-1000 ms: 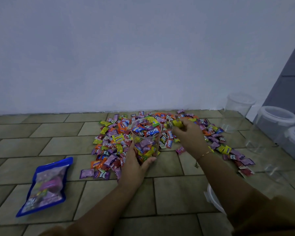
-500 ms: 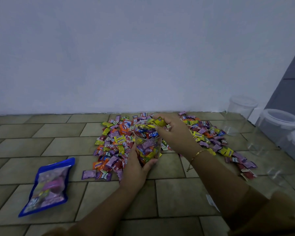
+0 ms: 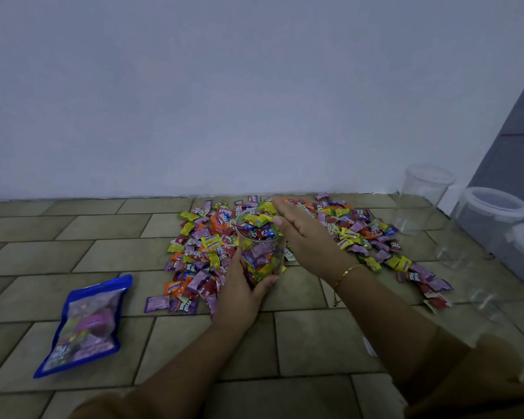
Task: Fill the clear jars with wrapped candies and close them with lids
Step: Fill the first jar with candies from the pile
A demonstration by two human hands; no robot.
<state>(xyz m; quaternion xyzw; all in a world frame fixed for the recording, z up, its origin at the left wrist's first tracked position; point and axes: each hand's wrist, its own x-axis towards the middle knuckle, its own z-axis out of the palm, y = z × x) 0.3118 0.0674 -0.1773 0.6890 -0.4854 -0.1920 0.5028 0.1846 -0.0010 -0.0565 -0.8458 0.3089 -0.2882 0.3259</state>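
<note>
Nearest the camera, both forearms are cut off by the bottom edge. Landmark: the clear jar (image 3: 260, 249), upright on the tiled floor (image 3: 73, 255) and packed with wrapped candies to the rim. Its lower wall is gripped by the left hand (image 3: 242, 293), thumb and fingers wrapped around it; the base is hidden behind that hand. The right hand (image 3: 300, 234) is held flat just right of the jar's mouth, fingers straight and together, nothing held; contact with the rim can't be told. A gold bracelet (image 3: 344, 275) is seen on that wrist. Left of the jar and nearer, a blue candy bag (image 3: 85, 325) is laid flat. Around and behind the jar the candy pile (image 3: 354, 234) is spread. Far right of the jar, lidded empty jars (image 3: 421, 201) are hard to make out, partly cut off. Beyond, a plain pale wall (image 3: 224, 86).
</note>
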